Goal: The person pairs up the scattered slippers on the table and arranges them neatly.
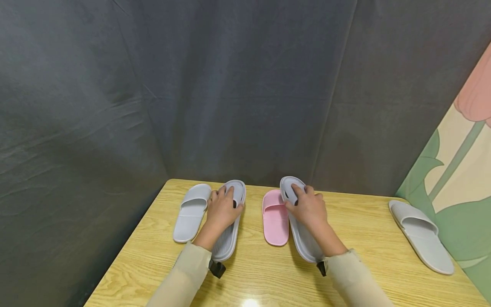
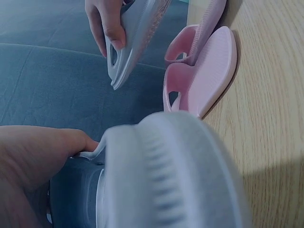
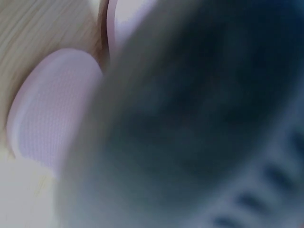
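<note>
My left hand [image 1: 223,209] grips a grey slipper [image 1: 226,245] by its strap, thumb on the right side and fingers over the toe. My right hand [image 1: 310,209] holds another grey slipper [image 1: 304,241] the same way, its toe tilted to the left. In the left wrist view this right-hand slipper [image 2: 137,35] hangs above the table, sole showing. Between the hands lies a pink slipper [image 1: 275,224]; the left wrist view shows a pair of pink slippers [image 2: 211,71], one hidden in the head view. A large blurred slipper fills much of the right wrist view.
Left of my left hand lies a light grey slipper [image 1: 188,219]. Another grey slipper [image 1: 426,241] sits near the right edge of the wooden table [image 1: 249,277]. A dark grey cloth [image 1: 245,85] hangs behind, and a flower-patterned panel [image 1: 456,192] stands at the right.
</note>
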`<state>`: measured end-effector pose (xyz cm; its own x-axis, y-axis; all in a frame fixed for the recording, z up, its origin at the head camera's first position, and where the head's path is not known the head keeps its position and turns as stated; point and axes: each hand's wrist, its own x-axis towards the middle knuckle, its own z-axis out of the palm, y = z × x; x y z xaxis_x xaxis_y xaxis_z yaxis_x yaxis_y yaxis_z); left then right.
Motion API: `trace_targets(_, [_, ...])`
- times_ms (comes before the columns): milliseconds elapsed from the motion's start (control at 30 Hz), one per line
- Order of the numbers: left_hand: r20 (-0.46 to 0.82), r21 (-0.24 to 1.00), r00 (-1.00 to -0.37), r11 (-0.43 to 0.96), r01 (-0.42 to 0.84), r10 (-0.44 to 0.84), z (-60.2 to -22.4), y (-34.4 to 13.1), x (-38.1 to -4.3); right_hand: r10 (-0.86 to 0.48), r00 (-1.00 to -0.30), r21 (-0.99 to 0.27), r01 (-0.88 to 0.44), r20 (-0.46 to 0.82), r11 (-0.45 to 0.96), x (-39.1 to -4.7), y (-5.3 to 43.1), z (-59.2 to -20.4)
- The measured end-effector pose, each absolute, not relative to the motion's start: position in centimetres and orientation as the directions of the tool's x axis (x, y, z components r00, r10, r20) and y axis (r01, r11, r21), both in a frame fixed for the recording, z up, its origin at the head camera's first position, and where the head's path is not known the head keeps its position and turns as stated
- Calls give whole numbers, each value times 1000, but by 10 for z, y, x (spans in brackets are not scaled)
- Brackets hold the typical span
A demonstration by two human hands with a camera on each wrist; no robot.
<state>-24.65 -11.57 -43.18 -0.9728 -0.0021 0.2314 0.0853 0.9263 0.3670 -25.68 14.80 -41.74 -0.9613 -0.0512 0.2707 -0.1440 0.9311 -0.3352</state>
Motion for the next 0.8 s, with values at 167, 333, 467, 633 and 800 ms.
trace_targets(167, [242, 369, -970, 925, 93, 1, -431, -116, -246, -45, -964, -345, -138, 263, 929, -256, 143, -417])
trace_targets(333, [255, 369, -967, 924, 101, 4, -431, -117, -245, -51, -960, -341, -147, 274, 928, -256, 137, -418])
trace_targets(467, [256, 370, -967, 923, 101, 3, -430, -117, -244, -58, -958, -339, -155, 280, 928, -255, 132, -419])
trace_targets(633, [247, 377, -969, 921, 97, 1, -429, -117, -244, -64, -960, -345, -160, 272, 925, -254, 125, -418])
trace_targets(800, [240, 383, -971, 919, 93, -3, -429, -118, -244, -55, -967, -354, -144, 250, 924, -254, 120, -417])
